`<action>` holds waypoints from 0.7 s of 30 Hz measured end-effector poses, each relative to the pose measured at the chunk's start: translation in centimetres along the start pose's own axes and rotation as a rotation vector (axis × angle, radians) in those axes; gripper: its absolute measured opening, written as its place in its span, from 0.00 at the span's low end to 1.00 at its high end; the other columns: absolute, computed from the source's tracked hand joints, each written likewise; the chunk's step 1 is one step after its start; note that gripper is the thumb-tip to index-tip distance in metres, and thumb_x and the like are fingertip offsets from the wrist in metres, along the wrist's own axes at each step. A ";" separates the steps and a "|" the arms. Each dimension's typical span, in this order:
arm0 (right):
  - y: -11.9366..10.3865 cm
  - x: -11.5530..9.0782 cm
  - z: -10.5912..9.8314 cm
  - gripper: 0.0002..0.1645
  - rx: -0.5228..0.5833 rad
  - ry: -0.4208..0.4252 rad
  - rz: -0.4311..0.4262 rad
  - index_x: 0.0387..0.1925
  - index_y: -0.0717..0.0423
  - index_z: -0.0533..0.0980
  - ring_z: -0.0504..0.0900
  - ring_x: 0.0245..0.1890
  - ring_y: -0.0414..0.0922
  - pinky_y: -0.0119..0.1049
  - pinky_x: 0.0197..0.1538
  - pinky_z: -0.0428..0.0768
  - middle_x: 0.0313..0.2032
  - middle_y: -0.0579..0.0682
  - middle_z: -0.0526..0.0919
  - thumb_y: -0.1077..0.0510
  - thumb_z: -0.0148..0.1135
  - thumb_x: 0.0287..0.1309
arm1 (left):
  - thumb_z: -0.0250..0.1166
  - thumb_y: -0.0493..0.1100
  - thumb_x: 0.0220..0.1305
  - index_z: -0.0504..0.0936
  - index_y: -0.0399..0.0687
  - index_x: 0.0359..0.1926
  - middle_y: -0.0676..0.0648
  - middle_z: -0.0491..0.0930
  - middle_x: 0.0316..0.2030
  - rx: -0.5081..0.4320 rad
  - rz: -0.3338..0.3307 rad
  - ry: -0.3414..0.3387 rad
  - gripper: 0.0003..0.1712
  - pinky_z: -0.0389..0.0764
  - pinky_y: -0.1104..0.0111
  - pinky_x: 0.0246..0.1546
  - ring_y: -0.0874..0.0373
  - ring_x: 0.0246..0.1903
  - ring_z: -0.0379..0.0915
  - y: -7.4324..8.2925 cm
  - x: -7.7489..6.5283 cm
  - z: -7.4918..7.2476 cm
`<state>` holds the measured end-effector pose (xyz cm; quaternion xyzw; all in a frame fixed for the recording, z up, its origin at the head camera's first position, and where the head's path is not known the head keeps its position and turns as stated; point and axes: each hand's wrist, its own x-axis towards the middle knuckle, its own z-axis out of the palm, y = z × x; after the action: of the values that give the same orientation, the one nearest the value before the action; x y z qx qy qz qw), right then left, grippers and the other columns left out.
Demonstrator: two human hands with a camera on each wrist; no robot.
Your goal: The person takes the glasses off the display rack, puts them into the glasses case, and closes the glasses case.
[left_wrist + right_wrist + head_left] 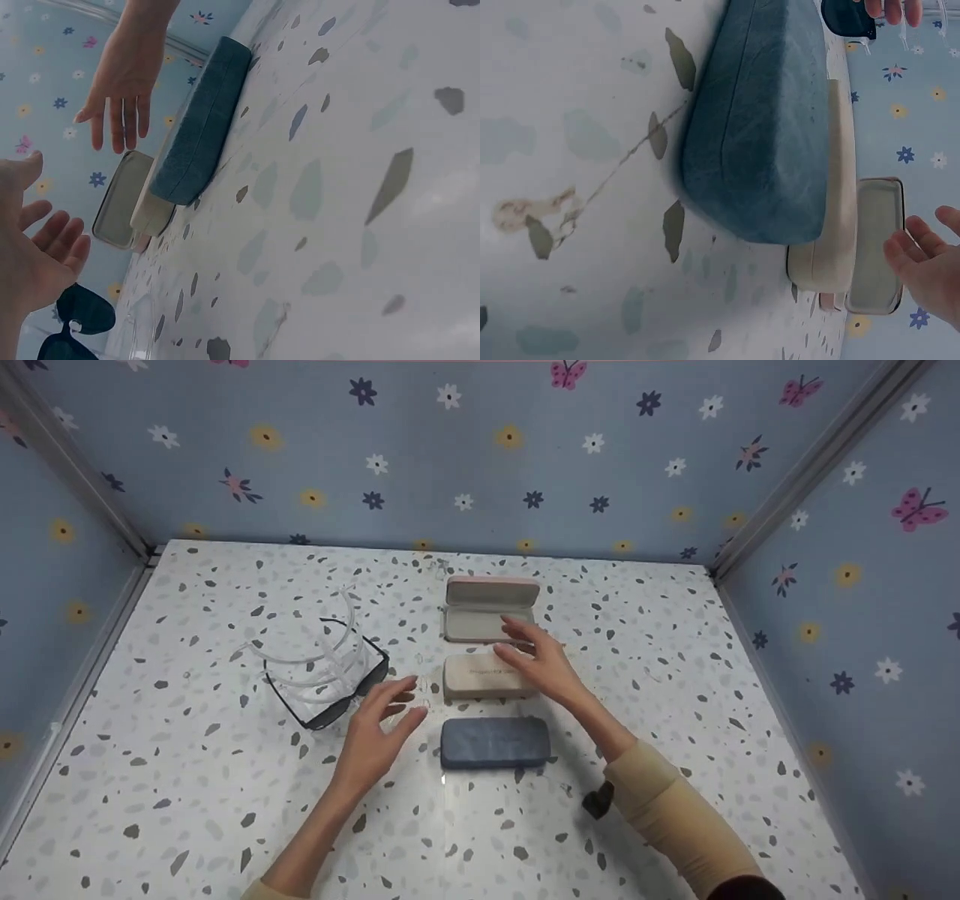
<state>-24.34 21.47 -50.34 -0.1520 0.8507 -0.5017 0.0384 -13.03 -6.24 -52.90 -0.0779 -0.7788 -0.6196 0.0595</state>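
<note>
Three glasses cases stand in a column on the table: an open one (491,622) with a pale lining at the back, a closed beige one (476,679) in the middle, and a closed blue one (495,742) in front. My right hand (546,666) hovers over the beige case's right end, fingers loosely bent, holding nothing; whether it touches cannot be told. To the left, dark sunglasses (330,714) lie against a clear plastic stand (300,660). Just in front of them is my left hand (371,739), its fingers relaxed and apart, nothing in its grasp.
The speckled white table (187,795) is bounded by blue flowered panels (420,450) at the back and both sides. Metal corner posts (817,457) stand where the panels meet. A small black object (598,800) sits under the right sleeve.
</note>
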 end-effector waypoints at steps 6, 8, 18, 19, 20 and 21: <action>-1.3 0.9 1.3 0.36 0.015 -0.055 0.002 0.75 0.57 0.66 0.74 0.70 0.60 0.52 0.74 0.73 0.69 0.63 0.75 0.51 0.64 0.71 | 0.70 0.43 0.68 0.78 0.47 0.66 0.47 0.79 0.60 0.015 0.033 0.076 0.27 0.80 0.65 0.63 0.53 0.59 0.78 0.1 -1.8 -2.2; -1.8 1.1 1.8 0.36 0.017 -0.080 0.001 0.75 0.57 0.65 0.74 0.70 0.61 0.52 0.74 0.73 0.69 0.62 0.76 0.50 0.63 0.72 | 0.70 0.42 0.68 0.79 0.46 0.66 0.47 0.79 0.60 0.027 0.031 0.099 0.27 0.79 0.69 0.63 0.55 0.58 0.78 0.1 -2.3 -2.9; -3.4 2.5 3.9 0.34 -0.026 -0.151 -0.012 0.75 0.52 0.66 0.78 0.68 0.53 0.47 0.71 0.77 0.68 0.60 0.77 0.48 0.60 0.74 | 0.68 0.39 0.70 0.79 0.46 0.65 0.49 0.80 0.57 0.075 -0.013 0.191 0.23 0.76 0.82 0.59 0.66 0.55 0.77 -0.1 -4.2 -6.4; -3.6 2.6 4.1 0.34 -0.026 -0.159 -0.012 0.75 0.51 0.66 0.78 0.68 0.53 0.47 0.70 0.77 0.68 0.59 0.77 0.48 0.60 0.74 | 0.67 0.39 0.70 0.80 0.46 0.64 0.49 0.81 0.56 0.080 -0.023 0.204 0.23 0.76 0.83 0.58 0.66 0.55 0.77 -0.1 -4.3 -6.7; -3.6 2.7 4.4 0.34 -0.026 -0.169 -0.014 0.75 0.51 0.66 0.78 0.68 0.53 0.47 0.70 0.77 0.68 0.59 0.77 0.47 0.60 0.74 | 0.67 0.40 0.71 0.80 0.47 0.64 0.50 0.81 0.55 0.086 -0.035 0.219 0.22 0.76 0.83 0.58 0.66 0.54 0.77 -0.2 -4.4 -7.0; -3.7 2.9 4.6 0.34 -0.023 -0.179 -0.012 0.75 0.51 0.66 0.78 0.68 0.53 0.47 0.70 0.78 0.68 0.59 0.77 0.47 0.59 0.74 | 0.67 0.40 0.71 0.80 0.48 0.64 0.51 0.81 0.54 0.095 -0.047 0.236 0.21 0.76 0.84 0.57 0.67 0.53 0.77 -0.2 -4.5 -7.3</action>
<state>-25.25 15.06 -49.14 -0.2019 0.8487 -0.4764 0.1094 -8.66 -13.60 -52.26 0.0168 -0.7966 -0.5879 0.1398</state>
